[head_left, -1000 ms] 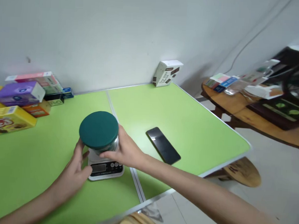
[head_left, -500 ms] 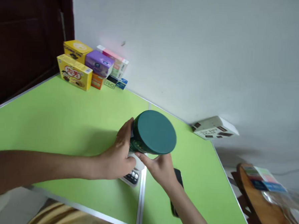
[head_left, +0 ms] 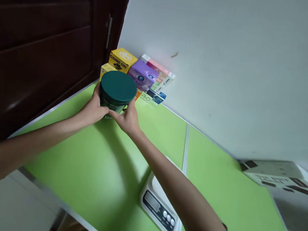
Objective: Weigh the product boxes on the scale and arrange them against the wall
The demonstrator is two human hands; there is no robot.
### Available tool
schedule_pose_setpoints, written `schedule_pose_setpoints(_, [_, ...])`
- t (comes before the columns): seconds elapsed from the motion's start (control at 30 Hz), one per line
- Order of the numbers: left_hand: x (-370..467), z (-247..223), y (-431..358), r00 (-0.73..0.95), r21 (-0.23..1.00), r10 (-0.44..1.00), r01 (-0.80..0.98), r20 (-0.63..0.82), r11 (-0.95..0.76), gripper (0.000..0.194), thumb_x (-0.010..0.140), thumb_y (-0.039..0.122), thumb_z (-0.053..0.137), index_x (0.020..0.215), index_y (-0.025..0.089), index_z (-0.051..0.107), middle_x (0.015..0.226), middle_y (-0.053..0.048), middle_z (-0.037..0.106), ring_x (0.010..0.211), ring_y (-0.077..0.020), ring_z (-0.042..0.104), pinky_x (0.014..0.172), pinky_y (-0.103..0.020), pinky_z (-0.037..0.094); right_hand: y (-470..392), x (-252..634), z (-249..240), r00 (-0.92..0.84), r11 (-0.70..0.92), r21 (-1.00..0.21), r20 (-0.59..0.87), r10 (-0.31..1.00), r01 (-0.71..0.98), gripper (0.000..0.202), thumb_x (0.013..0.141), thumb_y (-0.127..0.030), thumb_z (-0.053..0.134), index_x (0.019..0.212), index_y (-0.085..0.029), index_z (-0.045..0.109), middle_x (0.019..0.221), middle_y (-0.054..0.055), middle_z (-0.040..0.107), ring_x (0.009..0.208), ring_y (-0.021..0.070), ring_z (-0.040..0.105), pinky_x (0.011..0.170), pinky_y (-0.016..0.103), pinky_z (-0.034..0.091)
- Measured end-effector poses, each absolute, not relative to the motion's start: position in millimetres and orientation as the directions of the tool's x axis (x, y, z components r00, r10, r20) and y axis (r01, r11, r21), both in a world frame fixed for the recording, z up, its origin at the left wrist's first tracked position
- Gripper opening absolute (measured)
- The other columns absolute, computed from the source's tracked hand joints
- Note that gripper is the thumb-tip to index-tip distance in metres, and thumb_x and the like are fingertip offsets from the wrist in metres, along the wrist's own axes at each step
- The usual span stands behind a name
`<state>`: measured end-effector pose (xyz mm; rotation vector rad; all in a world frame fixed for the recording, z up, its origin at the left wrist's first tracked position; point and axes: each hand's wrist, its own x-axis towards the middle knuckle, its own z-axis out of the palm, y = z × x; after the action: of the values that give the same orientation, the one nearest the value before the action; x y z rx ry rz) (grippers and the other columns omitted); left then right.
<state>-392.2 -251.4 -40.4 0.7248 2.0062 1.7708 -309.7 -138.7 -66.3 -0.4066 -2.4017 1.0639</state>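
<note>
A round tub with a dark green lid (head_left: pixel 118 86) is held between my two hands over the far left part of the green table (head_left: pixel 99 174). My left hand (head_left: pixel 94 107) wraps its left side, and my right hand (head_left: pixel 129 117) grips its right side, with the thumbs near each other at the front. The tub hides part of a yellow box (head_left: pixel 108 69) behind it. A white kitchen scale (head_left: pixel 155 207) lies nearer to me, partly covered by my right forearm.
Behind the tub stand a yellow "COME ON" box (head_left: pixel 123 59), a purple pack (head_left: pixel 143 75) and several small boxes against the wall. A white and brown box (head_left: pixel 277 175) is at the right edge, and a dark door (head_left: pixel 44 47) at the left.
Both hands have carried the tub from above the scale to the far left, near the boxes. The scale is now uncovered in part, and the camera view has turned left.
</note>
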Motion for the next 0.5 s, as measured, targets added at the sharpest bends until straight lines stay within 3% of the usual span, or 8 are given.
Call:
schedule_pose_setpoints(0.2, [-454, -61, -254, -0.869, 0.973, 0.488, 0.175, 0.081, 0.151, 0.083, 0.060, 0.003, 0.052, 0.139, 0.013, 0.029, 0.130, -0.001, 0.053, 0.124, -0.0249, 0.047, 0.110, -0.041, 0.034, -148, -374, -70, -0.850, 0.673, -0.723, 0.250, 0.464, 0.155, 0.098, 0.064, -0.066, 0.067, 0.132, -0.007, 0.027, 0.130, 0.024, 0.042, 0.126, 0.0329, 0.039, 0.105, 0.045, 0.035])
schedule_pose_setpoints(0.33, [-473, -74, -246, -0.867, 0.968, 0.495, 0.174, 0.064, 0.179, 0.077, 0.064, 0.007, 0.051, 0.138, 0.012, 0.031, 0.127, 0.001, 0.055, 0.122, -0.0232, 0.048, 0.106, -0.038, 0.039, -145, -390, -75, -0.847, 0.674, -0.707, 0.209, 0.488, 0.214, 0.097, 0.066, -0.065, 0.066, 0.131, -0.004, 0.026, 0.129, 0.025, 0.041, 0.128, 0.0345, 0.036, 0.105, 0.045, 0.035])
schedule_pose_setpoints(0.5, [-481, -75, -232, -0.905, 0.978, 0.423, 0.134, 0.055, 0.160, 0.079, 0.066, 0.003, 0.047, 0.140, 0.010, 0.020, 0.134, 0.000, 0.050, 0.126, -0.0206, 0.041, 0.109, -0.041, 0.034, -146, -402, -80, -0.835, 0.615, -0.741, 0.139, 0.533, 0.269, 0.092, 0.070, -0.059, 0.066, 0.132, -0.009, 0.020, 0.130, 0.025, 0.038, 0.125, 0.0361, 0.041, 0.100, 0.050, 0.040])
